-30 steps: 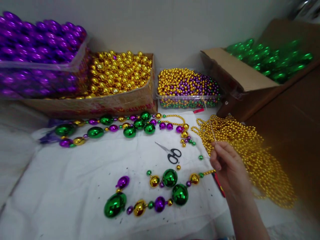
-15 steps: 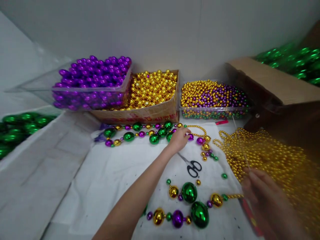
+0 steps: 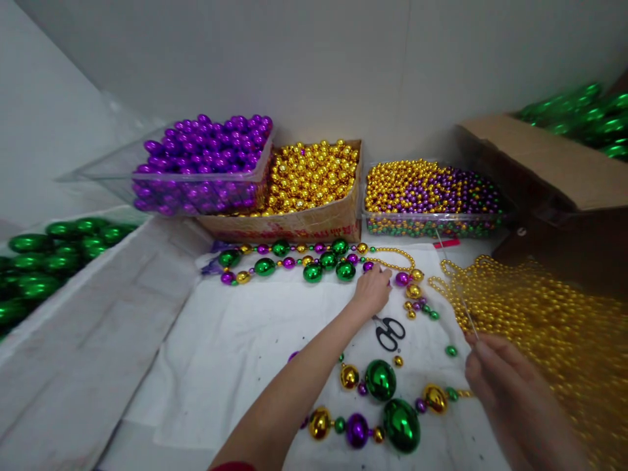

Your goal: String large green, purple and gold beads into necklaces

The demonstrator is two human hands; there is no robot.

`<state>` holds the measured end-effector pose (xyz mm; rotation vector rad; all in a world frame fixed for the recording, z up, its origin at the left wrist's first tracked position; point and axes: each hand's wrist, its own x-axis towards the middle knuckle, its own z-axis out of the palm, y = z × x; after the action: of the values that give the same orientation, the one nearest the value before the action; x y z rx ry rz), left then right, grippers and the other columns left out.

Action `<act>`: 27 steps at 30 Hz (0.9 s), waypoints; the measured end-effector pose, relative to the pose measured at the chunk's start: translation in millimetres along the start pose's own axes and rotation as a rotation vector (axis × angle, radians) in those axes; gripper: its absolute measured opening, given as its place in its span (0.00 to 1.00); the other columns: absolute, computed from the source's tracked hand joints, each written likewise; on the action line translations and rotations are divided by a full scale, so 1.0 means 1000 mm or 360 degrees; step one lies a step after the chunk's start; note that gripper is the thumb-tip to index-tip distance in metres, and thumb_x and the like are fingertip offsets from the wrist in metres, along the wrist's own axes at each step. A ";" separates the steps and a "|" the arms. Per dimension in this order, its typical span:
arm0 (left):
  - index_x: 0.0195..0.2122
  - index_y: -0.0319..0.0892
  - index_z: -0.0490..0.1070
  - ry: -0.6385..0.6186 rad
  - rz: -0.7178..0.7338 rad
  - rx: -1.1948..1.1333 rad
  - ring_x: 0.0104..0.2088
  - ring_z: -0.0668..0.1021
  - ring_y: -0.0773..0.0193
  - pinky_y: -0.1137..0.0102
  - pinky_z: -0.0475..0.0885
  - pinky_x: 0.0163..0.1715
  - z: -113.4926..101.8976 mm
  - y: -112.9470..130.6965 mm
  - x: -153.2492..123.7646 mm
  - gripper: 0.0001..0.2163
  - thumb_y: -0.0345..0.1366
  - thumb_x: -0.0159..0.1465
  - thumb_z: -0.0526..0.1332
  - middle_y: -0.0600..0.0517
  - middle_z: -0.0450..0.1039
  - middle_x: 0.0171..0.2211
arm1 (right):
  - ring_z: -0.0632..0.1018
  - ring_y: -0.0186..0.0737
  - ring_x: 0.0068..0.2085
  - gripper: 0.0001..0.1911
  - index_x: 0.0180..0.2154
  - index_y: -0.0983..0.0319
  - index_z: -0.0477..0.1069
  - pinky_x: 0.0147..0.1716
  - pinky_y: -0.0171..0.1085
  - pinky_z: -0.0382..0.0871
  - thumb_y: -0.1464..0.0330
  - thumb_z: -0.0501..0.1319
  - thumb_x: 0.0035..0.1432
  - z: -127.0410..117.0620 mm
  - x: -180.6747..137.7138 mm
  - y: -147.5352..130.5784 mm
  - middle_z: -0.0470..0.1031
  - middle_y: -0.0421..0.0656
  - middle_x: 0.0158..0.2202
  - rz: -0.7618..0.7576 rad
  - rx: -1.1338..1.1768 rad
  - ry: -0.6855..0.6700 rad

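Note:
My left hand reaches forward over the white cloth, fingers closed at a purple bead of the far bead string. What it grips is hidden. My right hand is low at the right, pinching a thin wire that rises up and to the left. In front of me lies a string of large green, gold and purple beads, its gold end next to my right hand. Black-handled scissors lie between the two hands.
Along the wall stand a clear tub of purple balls, a cardboard box of gold balls and a clear tray of small mixed beads. A heap of gold bead strands fills the right. Green balls sit at far left and in a box top right.
My left arm came into view and reached to the far string, then drew slightly right and nearer. The camera swung left. My right hand keeps pinching the wire.

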<state>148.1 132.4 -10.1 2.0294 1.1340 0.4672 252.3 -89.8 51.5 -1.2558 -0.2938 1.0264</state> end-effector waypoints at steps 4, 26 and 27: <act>0.47 0.40 0.70 -0.0053 -0.0148 -0.0456 0.35 0.76 0.60 0.67 0.71 0.35 -0.015 -0.006 -0.027 0.14 0.39 0.66 0.51 0.44 0.74 0.38 | 0.58 0.27 0.18 0.18 0.38 0.61 0.72 0.16 0.27 0.54 0.57 0.66 0.49 -0.002 -0.004 0.004 0.70 0.40 0.23 0.0104 -0.0290 -0.0041; 0.37 0.33 0.72 0.0021 -0.0787 -0.2708 0.28 0.75 0.68 0.74 0.72 0.30 -0.056 -0.028 -0.082 0.10 0.34 0.65 0.54 0.42 0.76 0.35 | 0.59 0.29 0.17 0.22 0.41 0.62 0.75 0.15 0.28 0.49 0.53 0.61 0.52 0.013 -0.036 0.011 0.68 0.38 0.18 0.0010 -0.1063 -0.0070; 0.37 0.33 0.72 0.0043 -0.0765 -0.2695 0.28 0.75 0.68 0.74 0.72 0.30 -0.062 -0.030 -0.082 0.10 0.35 0.65 0.55 0.43 0.76 0.35 | 0.57 0.28 0.17 0.22 0.42 0.62 0.75 0.14 0.28 0.48 0.53 0.61 0.52 0.013 -0.035 0.009 0.68 0.38 0.19 0.0018 -0.1058 -0.0066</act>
<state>47.8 100.3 11.3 0.2752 0.6676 0.7875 220.0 -108.6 59.8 -1.8303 -0.6994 0.9980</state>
